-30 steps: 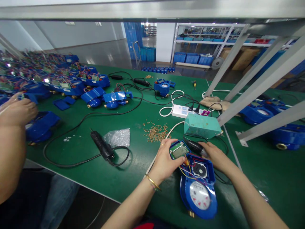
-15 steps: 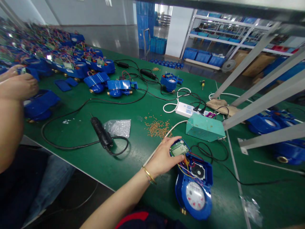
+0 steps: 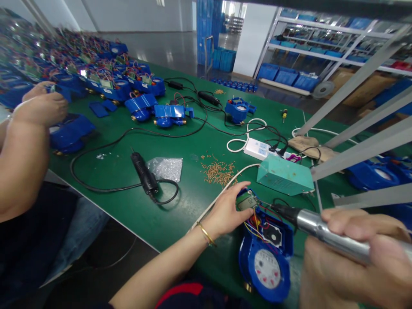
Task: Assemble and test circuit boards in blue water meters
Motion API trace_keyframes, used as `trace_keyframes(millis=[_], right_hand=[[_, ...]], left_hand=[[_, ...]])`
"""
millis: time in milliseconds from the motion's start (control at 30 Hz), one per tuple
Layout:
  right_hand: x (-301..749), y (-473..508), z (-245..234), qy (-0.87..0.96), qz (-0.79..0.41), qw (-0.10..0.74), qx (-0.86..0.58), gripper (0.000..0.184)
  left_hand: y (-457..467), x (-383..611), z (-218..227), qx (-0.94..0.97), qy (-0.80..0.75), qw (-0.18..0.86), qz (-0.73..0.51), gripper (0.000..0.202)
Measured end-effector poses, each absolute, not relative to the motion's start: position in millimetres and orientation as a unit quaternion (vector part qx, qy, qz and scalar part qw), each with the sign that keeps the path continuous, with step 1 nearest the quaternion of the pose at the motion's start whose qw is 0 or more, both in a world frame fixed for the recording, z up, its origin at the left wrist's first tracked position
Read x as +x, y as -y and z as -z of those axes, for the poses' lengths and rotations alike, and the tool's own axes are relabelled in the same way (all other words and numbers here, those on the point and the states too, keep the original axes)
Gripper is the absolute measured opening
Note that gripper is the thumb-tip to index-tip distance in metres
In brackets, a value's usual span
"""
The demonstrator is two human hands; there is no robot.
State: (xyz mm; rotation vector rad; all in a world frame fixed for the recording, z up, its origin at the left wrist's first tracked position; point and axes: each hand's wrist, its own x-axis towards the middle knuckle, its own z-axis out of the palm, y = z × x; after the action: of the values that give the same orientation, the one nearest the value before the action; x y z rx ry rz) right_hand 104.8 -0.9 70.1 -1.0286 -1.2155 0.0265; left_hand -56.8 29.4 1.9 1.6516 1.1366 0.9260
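Note:
My left hand (image 3: 225,211) grips a small green circuit board (image 3: 247,202) with a grey display, thumb on its near edge and fingers over the far side. Coloured wires run from the board into the open box of a blue water meter (image 3: 266,268), whose round dial faces up. At the right, my right hand (image 3: 357,262) is wrapped round a silver electric screwdriver (image 3: 317,224) with a black nose. Its thin bit points left at the board's right edge; whether it touches a screw cannot be made out.
Brass-coloured screws (image 3: 220,172) lie in a loose pile beyond my left hand. A teal box (image 3: 285,174), a power strip (image 3: 257,148) and a black electric screwdriver (image 3: 143,174) lie around. Many blue meters (image 3: 112,88) crowd the left, where a co-worker's hand (image 3: 45,105) works. Metal struts slant at right.
My right hand has come into view from the right with the silver electric screwdriver, its bit now at the board. My left hand keeps hold of the board. The view has shifted slightly.

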Motion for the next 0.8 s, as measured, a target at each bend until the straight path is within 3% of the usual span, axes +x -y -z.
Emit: trace_keyframes(millis=[67, 467, 600, 800], right_hand=[[99, -4, -69, 0.516, -0.009, 0.746, -0.421, 0.032], [104, -5, -60, 0.431, -0.044, 0.762, -0.482, 0.027], [111, -6, -57, 0.402, -0.062, 0.784, -0.468, 0.025], [128, -13, -46, 0.441, -0.046, 0.771, -0.457, 0.023]], left_hand=[[-30, -56, -3, 0.667, -0.454, 0.453, -0.381, 0.058], [-35, -54, 3, 0.634, -0.471, 0.476, -0.387, 0.037], [-33, -49, 3, 0.640, -0.498, 0.428, -0.399, 0.036], [-38, -47, -1, 0.709, -0.486, 0.336, -0.386, 0.019]])
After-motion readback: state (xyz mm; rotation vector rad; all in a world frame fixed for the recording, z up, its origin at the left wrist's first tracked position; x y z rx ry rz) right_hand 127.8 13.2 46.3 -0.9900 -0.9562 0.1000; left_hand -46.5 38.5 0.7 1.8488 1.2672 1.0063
